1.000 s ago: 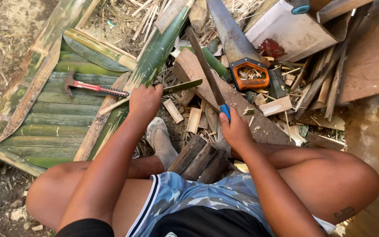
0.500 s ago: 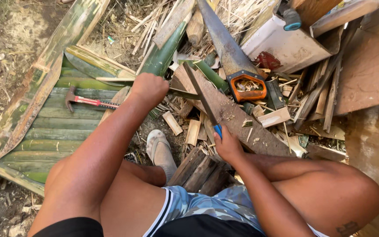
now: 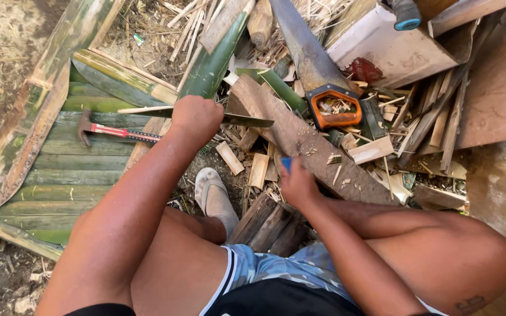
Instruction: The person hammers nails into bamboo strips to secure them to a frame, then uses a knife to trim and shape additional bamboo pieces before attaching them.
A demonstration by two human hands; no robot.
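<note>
My left hand [image 3: 197, 119] is closed around a thin split bamboo strip [image 3: 247, 121] that lies crosswise over the debris, its pointed end sticking out to the right. My right hand [image 3: 297, 185] is fisted on a blue-handled cutting tool [image 3: 286, 163]. Only the blue end shows above the fist, and I cannot make out the blade. That fist rests against a long brown wooden plank [image 3: 306, 146] running diagonally in front of my knees. My foot in a grey shoe [image 3: 214, 198] sits between the hands.
A red-handled hammer [image 3: 115, 132] lies on flattened green bamboo slats [image 3: 60, 175] at the left. A handsaw with an orange handle [image 3: 336, 105] lies beyond the plank, by a white box [image 3: 393, 50]. Offcuts, chips and short wood blocks [image 3: 270, 222] litter the ground.
My left hand has moved up and away with the bamboo strip. My right hand has come lower and closer to me, and the long dark blade seen earlier no longer shows.
</note>
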